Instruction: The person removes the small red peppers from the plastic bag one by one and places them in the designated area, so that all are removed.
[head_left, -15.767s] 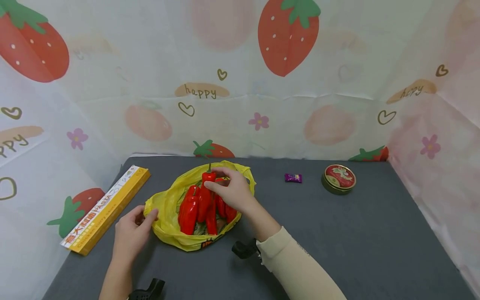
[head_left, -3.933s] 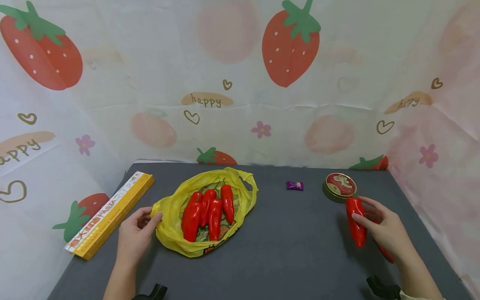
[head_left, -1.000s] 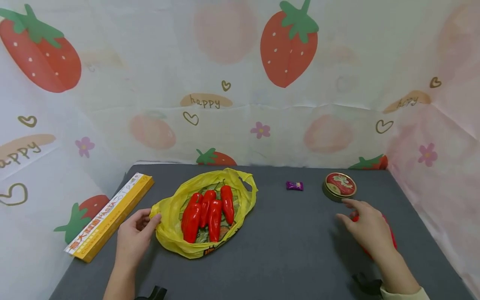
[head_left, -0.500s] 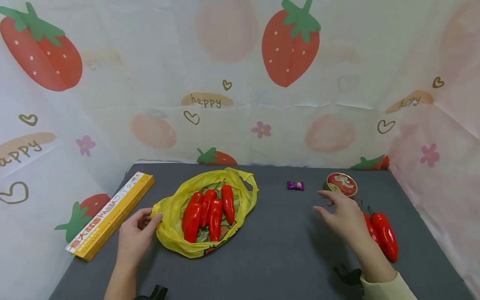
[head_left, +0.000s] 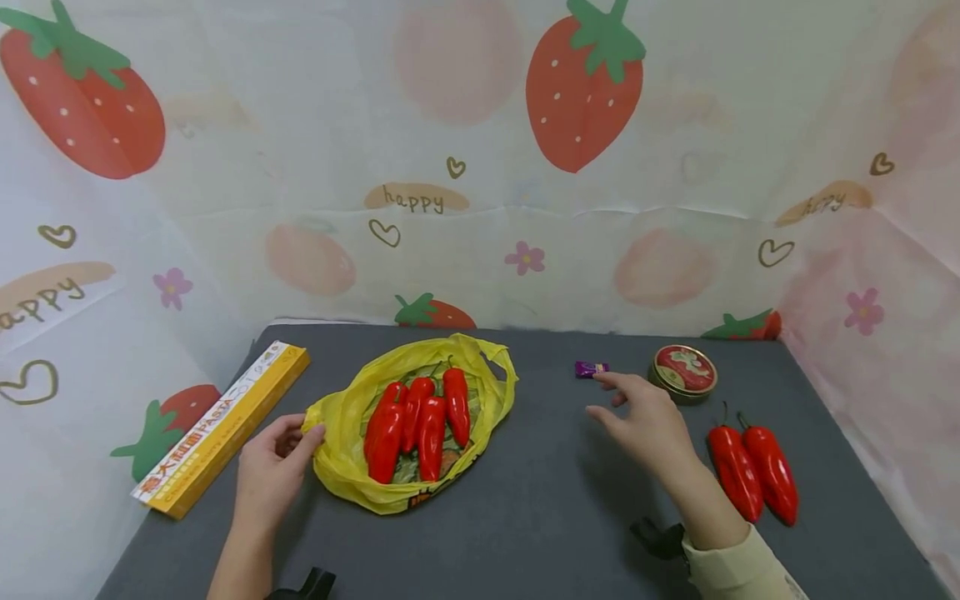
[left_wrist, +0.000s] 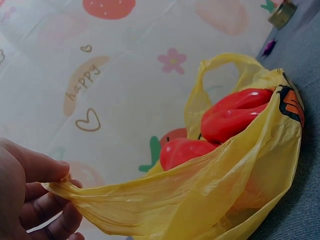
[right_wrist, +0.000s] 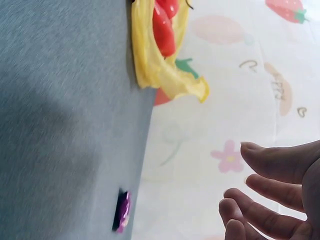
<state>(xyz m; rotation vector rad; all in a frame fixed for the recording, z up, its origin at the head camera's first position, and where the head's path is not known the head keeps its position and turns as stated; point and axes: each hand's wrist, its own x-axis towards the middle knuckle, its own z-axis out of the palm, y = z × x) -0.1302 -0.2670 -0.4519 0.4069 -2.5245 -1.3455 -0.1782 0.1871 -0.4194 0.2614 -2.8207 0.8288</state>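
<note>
My left hand (head_left: 272, 467) pinches the rim of a yellow plastic bag (head_left: 337, 450), drawing a twisted edge out to the left; the left wrist view shows thumb and fingers on the film. Inside the bag lie several glossy red peppers (head_left: 431, 437) over something green and leafy. My right hand (head_left: 645, 421) hovers above the table with thumb and fingers apart, holding nothing. Just beyond its fingertips in the head view is a small purple-wrapped candy (head_left: 589, 369). Two more red peppers (head_left: 750, 475) lie side by side to the right of that hand, stems pointing away.
A round tin (head_left: 684, 372) with a red lid stands at the back right, between the candy and the two peppers. Along the left edge of the dark grey table (head_left: 525, 517) lies a long yellow pasta box (head_left: 225, 425). A strawberry-print cloth (head_left: 495, 217) hangs behind.
Earlier my right hand held a red pepper near the tin; that pepper now lies beside another. The hand has since moved left toward the bag. My left hand has kept its hold.
</note>
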